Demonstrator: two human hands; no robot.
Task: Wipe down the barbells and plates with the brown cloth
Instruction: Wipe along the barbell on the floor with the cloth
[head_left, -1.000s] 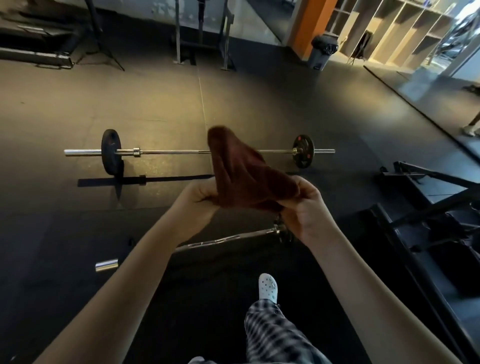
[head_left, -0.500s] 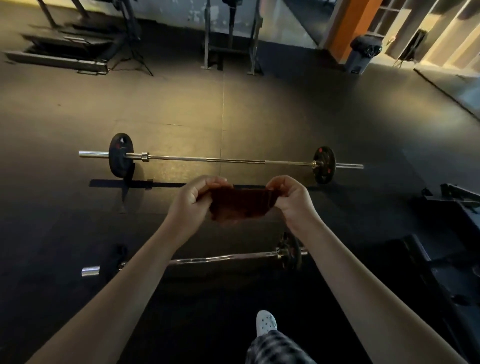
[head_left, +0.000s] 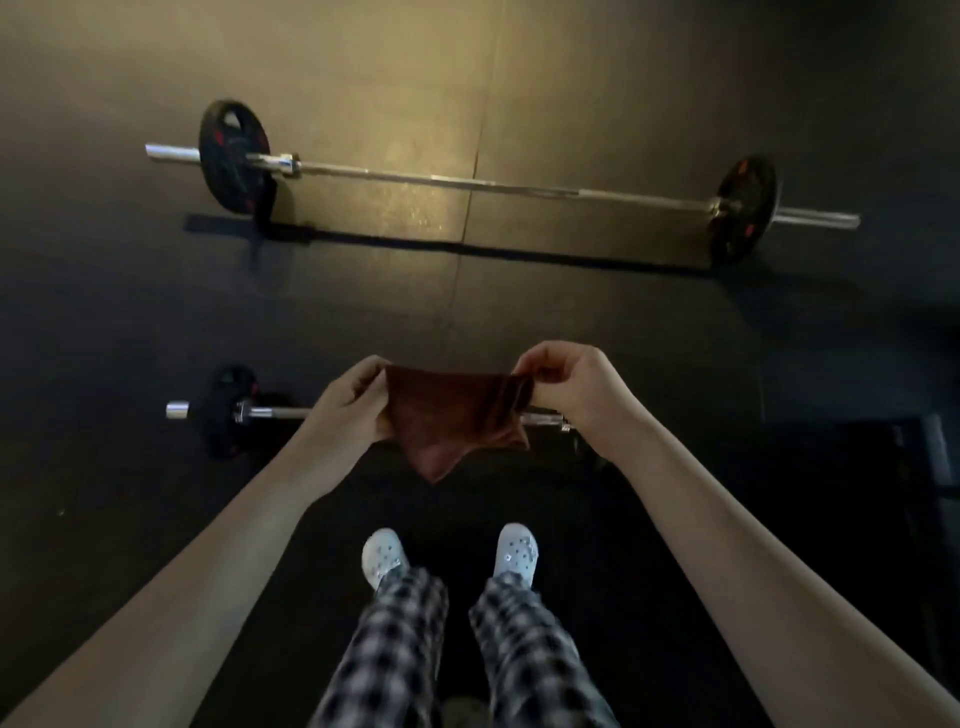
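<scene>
Brown cloth (head_left: 457, 415) stretched crosswise, parallel to barbell (head_left: 488, 184).

At centre frame, brown cloth (head_left: 457, 421) stretched between left hand (head_left: 353, 400) and right hand (head_left: 566, 382), one corner drooping. Just behind it, near barbell (head_left: 275, 413) with a black plate (head_left: 226, 410) at its left end. Across upper frame, far barbell (head_left: 467, 183) lying on the floor (head_left: 571, 104), left plate (head_left: 234, 156) and right plate (head_left: 743, 208) black with red marks.

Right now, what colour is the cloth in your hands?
Brown, a dark reddish brown cloth; the head view shows it.
</scene>
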